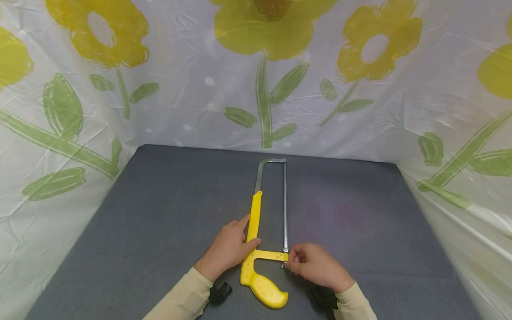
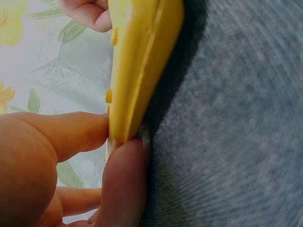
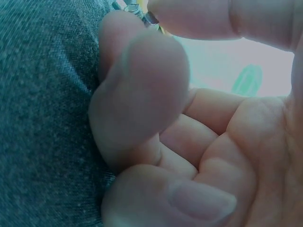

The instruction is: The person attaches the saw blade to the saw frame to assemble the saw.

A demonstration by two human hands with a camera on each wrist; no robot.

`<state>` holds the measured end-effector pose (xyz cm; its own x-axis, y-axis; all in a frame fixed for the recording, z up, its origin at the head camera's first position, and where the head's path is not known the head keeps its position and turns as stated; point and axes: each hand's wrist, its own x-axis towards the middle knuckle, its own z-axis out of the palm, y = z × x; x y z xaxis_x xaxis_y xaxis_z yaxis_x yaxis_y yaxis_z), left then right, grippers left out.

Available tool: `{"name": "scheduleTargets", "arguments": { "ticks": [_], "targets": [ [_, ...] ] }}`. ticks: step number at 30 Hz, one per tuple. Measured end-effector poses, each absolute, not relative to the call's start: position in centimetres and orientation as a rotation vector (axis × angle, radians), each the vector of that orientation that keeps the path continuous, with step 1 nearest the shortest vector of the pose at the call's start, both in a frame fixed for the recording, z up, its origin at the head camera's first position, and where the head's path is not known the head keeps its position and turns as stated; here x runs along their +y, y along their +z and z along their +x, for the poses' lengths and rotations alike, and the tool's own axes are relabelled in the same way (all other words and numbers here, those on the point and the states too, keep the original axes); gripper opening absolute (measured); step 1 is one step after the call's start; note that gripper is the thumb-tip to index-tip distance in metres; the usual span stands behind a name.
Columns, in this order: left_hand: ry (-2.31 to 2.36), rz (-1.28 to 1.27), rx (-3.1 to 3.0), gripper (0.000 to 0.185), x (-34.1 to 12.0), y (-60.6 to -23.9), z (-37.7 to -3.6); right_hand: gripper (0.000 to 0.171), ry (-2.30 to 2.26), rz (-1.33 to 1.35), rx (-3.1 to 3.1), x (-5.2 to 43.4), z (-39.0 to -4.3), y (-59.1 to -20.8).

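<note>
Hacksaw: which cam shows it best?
Head view. The whole hacksaw lies flat on the grey table, with the left hand gripping its yellow frame and the right hand pinching the blade's near-end fitting. Left wrist shows only a close yellow edge; right wrist only a metal bit between fingertips.

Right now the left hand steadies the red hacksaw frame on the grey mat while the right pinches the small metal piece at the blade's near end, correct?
Not quite: the hacksaw is yellow, as the head view shows. The rest holds: the left hand steadies it on the grey mat, and the right hand pinches the small metal piece at the blade's near end.
</note>
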<state>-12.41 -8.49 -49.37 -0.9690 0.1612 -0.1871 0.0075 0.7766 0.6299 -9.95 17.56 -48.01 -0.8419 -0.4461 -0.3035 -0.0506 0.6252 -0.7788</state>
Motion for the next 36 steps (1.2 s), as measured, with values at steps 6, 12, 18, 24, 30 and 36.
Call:
{"name": "scheduleTargets", "arguments": {
  "ticks": [6,12,18,24,30,36],
  "targets": [
    [0.981,0.136,2.741,0.082,-8.51,-49.35,-12.41,0.009,-1.114,-0.394,2.375,17.58,-10.00,-47.96],
    [0.980,0.135,2.739,0.081,-8.53,-49.30,-12.50,0.006,-1.135,-0.369,2.378,17.62,-10.14,-47.91],
    [0.988,0.137,2.740,0.081,-8.54,-49.32,-12.56,0.007,-1.138,-0.364,2.367,17.65,-10.28,-47.89],
    [0.975,0.146,2.754,0.081,-8.56,-49.38,-12.55,0.007,-1.127,-0.382,2.379,17.59,-10.23,-47.88],
    [0.960,0.145,2.754,0.082,-8.55,-49.35,-12.44,0.006,-1.103,-0.406,2.400,17.54,-10.11,-48.03],
    [0.966,0.144,2.751,0.082,-8.53,-49.38,-12.37,0.007,-1.098,-0.407,2.425,17.43,-10.02,-48.13]
  ]
}}
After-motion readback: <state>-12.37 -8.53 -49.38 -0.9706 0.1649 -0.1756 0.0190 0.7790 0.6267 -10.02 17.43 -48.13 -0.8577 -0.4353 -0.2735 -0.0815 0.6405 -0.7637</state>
